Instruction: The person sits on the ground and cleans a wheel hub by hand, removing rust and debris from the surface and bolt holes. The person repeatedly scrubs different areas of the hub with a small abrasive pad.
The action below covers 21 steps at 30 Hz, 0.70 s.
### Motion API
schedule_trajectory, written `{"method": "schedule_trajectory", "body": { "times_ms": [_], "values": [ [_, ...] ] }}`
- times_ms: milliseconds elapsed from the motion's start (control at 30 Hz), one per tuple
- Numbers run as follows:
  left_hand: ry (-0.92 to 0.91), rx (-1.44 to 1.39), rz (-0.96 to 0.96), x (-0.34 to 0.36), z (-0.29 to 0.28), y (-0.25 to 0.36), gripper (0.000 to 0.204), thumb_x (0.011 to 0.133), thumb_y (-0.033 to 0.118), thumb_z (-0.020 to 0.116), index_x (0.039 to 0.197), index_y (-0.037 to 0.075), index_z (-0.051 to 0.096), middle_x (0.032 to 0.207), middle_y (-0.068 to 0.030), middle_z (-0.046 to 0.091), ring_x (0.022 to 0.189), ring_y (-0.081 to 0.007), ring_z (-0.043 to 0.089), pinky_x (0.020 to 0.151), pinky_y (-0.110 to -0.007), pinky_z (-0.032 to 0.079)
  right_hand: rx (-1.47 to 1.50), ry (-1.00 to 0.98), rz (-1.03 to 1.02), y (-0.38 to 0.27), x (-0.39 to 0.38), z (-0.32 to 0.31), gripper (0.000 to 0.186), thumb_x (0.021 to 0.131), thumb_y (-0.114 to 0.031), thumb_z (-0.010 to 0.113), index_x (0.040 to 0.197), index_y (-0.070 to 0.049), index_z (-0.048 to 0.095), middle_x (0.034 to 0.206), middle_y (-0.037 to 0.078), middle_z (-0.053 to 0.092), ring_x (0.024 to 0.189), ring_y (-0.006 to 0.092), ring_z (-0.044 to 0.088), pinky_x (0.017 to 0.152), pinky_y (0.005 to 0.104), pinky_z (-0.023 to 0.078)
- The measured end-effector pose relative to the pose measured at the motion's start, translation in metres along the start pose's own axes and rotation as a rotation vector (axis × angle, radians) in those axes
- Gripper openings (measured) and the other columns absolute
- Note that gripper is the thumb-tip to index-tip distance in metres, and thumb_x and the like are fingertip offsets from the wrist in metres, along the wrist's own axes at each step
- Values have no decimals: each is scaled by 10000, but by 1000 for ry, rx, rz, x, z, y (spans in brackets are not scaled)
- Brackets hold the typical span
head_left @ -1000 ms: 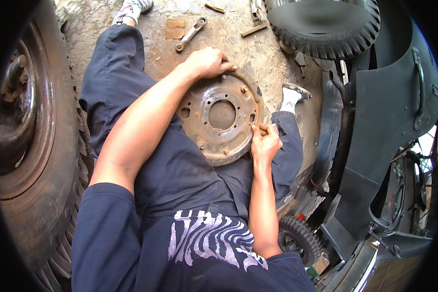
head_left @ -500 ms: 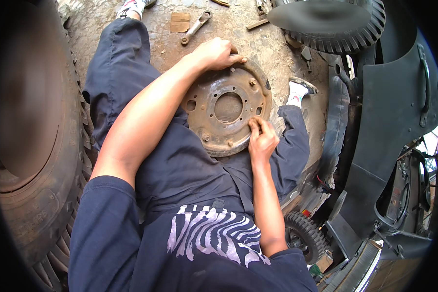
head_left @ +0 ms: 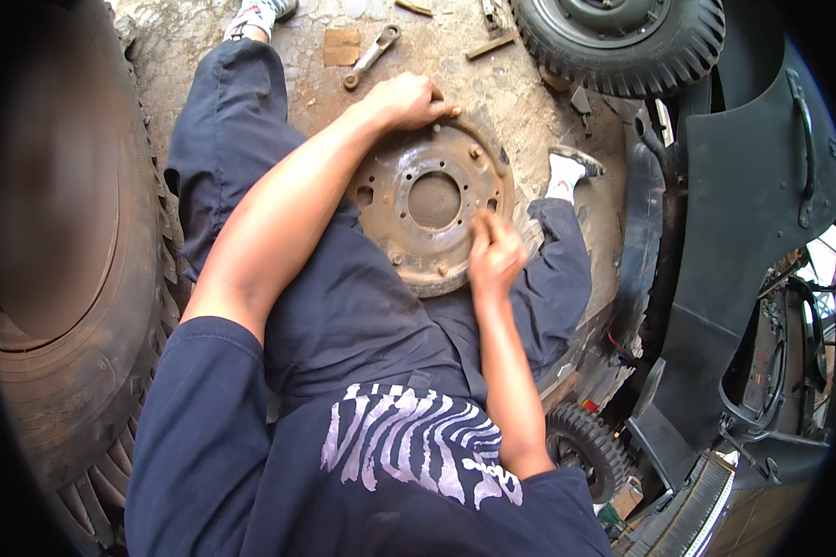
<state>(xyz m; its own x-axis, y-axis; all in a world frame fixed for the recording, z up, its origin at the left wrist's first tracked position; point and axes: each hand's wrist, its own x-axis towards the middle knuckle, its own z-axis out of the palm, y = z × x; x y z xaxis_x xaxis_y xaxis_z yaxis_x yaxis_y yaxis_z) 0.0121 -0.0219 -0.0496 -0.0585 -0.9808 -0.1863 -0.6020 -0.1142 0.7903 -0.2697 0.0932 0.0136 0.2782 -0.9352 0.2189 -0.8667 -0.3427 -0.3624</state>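
A round, rusty brake backing plate (head_left: pixel 398 239) rests between my legs, tilted toward me, with a large centre hole ringed by small bolt holes. My left hand (head_left: pixel 407 100) is closed over its far rim, thumb side toward the plate. Over the plate's right part, beside an oblong slot, my right hand (head_left: pixel 498 258) is closed in a pinch. Its fingertips are slightly blurred, and whatever they hold, if anything, cannot be made out.
On the rough ground beyond lie a connecting rod (head_left: pixel 372 58), a brown cardboard piece (head_left: pixel 341 46) and a metal bar (head_left: pixel 489 47). A big tyre (head_left: pixel 74 390) fills the left side. To the right are a wheel (head_left: pixel 659 79) and a dark green vehicle body (head_left: pixel 743 176).
My right hand has shifted slightly over the plate, its fingertips now blurred. My left hand keeps its hold on the rim. The whole view has tilted a little.
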Motion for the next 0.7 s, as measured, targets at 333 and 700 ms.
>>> {"method": "schedule_trajectory", "body": {
  "times_ms": [333, 700],
  "values": [
    [11, 0, 5, -1, -1, 4, 646, 945, 709, 637, 1156, 126, 818, 1106, -211, 783, 1065, -392, 750, 948, -510, 583, -20, -3, -46, 13, 8, -2, 148, 903, -86, 765, 1033, -29, 808, 945, 189, 779, 879, 366, 755, 823, 429, 586],
    [-3, 8, -12, 7, 0, 0, 632, 953, 714, 625, 1173, 154, 817, 1120, -194, 788, 1103, -376, 744, 978, -508, 576, 113, -60, 27, -8, -35, -4, 106, 891, -79, 777, 986, -45, 810, 937, 204, 770, 872, 372, 754, 832, 460, 596]
  ]
}}
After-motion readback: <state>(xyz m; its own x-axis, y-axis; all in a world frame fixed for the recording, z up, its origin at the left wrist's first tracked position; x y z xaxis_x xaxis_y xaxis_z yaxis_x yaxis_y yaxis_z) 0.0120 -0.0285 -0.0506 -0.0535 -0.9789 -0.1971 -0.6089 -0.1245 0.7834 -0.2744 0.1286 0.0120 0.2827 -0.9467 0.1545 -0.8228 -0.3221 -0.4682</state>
